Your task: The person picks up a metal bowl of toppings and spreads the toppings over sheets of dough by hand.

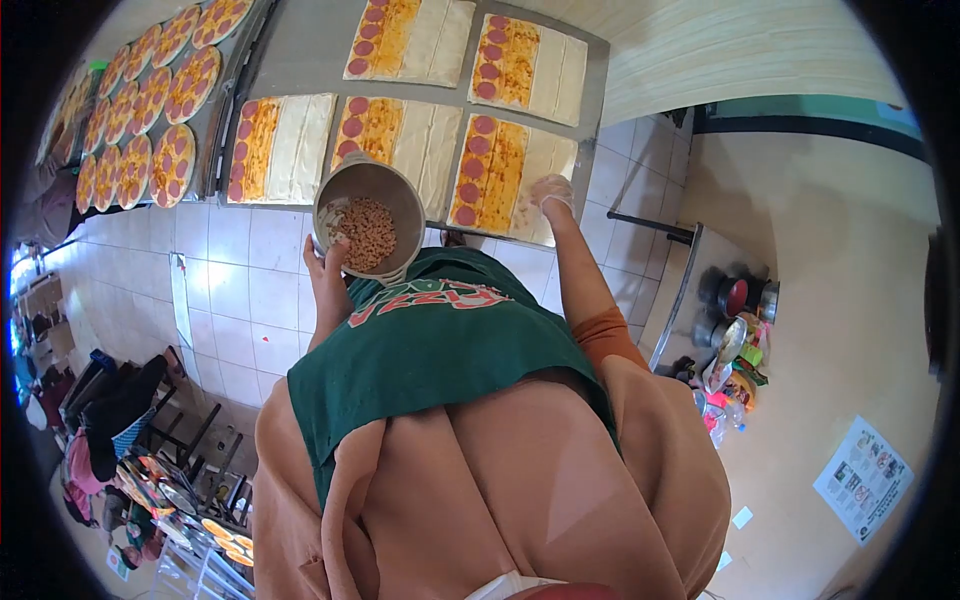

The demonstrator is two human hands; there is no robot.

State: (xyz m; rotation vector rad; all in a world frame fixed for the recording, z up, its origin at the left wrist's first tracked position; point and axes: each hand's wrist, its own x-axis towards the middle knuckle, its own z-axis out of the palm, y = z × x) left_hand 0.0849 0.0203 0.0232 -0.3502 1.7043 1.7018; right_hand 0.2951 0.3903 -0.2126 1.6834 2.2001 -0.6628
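Observation:
My left hand (pixel 328 262) is closed on the rim of a deep metal pot (pixel 405 215), which holds a heap of brown crumbly filling (pixel 368 235). In a clear glove, my right hand (pixel 552 192) is over the pale right part of the nearest right dough sheet (pixel 545 160); its fingers point down and what they hold, if anything, is hidden. That sheet has a column of round red slices and an orange sauce band (pixel 500 170) at its left. Similar sheets (pixel 285 150) lie to the left and behind.
A metal table (pixel 300 50) bears the sheets. Trays of round pizzas (pixel 173 165) stand at the upper left. To the right is a metal counter (pixel 690 290) with bowls and packets. Chairs and people (pixel 115 410) are at the lower left, beyond the tiled floor (pixel 230 260).

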